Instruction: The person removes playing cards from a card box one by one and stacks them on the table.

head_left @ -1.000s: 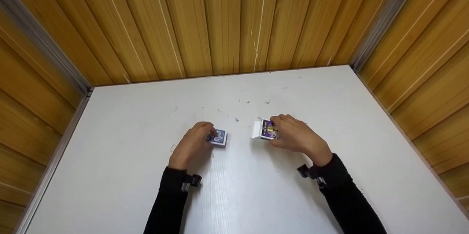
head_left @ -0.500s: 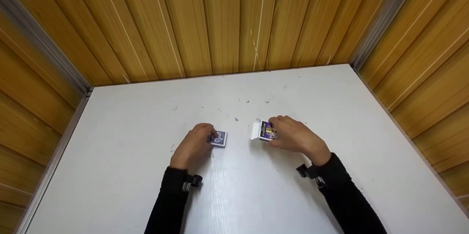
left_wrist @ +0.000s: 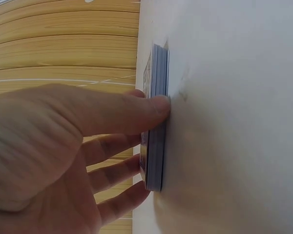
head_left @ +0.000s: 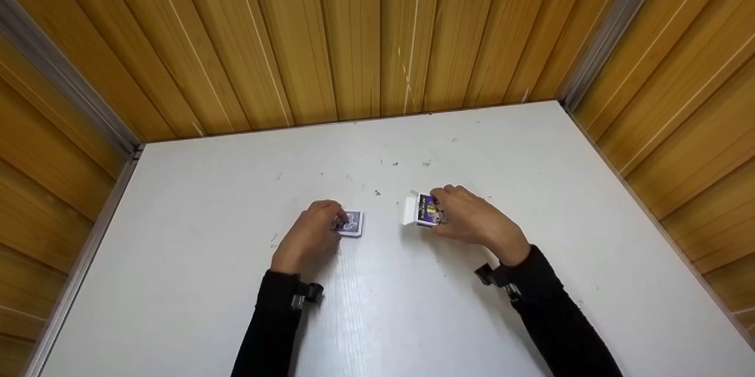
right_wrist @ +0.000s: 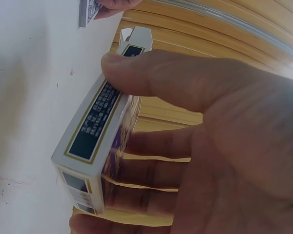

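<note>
A deck of playing cards (head_left: 353, 223) with a blue patterned back lies near the middle of the white table. My left hand (head_left: 312, 232) grips it from the left; in the left wrist view the thumb presses the side of the deck (left_wrist: 158, 146) and the fingers reach round the other edges. To the right, my right hand (head_left: 475, 215) holds a card box (head_left: 429, 209) with a purple and yellow front. Its white end flap stands open towards the deck. In the right wrist view the thumb lies along the printed side of the box (right_wrist: 95, 122).
The white table (head_left: 377, 318) carries small dark scuff marks. Yellow wood-look panels (head_left: 354, 35) rise behind it and on both sides, with grey metal strips at the corners. Each wrist wears a small black camera.
Both hands keep their grips on the deck and the box with hardly any movement. The head view has shifted slightly.
</note>
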`<state>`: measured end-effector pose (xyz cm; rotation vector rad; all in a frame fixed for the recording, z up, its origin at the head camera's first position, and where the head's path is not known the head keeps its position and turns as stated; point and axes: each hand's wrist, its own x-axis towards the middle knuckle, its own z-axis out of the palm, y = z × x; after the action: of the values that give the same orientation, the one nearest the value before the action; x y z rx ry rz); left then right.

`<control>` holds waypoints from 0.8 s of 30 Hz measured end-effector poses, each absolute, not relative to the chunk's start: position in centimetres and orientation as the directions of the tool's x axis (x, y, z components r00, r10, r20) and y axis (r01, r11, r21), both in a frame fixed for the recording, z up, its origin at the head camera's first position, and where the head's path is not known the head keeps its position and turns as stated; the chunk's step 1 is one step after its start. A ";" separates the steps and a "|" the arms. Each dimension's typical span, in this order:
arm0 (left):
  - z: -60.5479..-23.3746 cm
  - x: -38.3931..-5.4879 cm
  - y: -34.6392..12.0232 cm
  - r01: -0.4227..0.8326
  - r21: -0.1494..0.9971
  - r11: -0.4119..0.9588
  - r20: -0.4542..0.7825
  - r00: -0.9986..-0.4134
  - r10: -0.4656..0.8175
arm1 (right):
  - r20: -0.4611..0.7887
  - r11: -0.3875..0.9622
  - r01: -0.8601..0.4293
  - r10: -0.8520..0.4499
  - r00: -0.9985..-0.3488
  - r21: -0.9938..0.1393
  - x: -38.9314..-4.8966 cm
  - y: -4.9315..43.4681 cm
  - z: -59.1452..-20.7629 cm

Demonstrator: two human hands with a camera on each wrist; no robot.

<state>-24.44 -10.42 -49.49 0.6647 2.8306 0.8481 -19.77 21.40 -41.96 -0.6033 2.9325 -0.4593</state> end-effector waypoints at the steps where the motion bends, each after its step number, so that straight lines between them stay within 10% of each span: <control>1: -49.5 -24.4 -10.5 0.376 0.546 0.749 0.013 -0.897 0.441 | -0.047 0.875 -0.368 -0.402 -0.914 -0.315 -19.8 21.4 -41.9; 24: -48.7 -24.8 -10.1 0.364 0.500 0.785 -0.054 -0.892 0.448 | -0.042 0.878 -0.374 -0.403 -0.914 -0.298 -19.9 21.5 -41.7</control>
<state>-24.75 -10.14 -48.72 0.6434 2.8061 0.7348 -19.93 21.52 -41.66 -0.6105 2.9447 -0.4357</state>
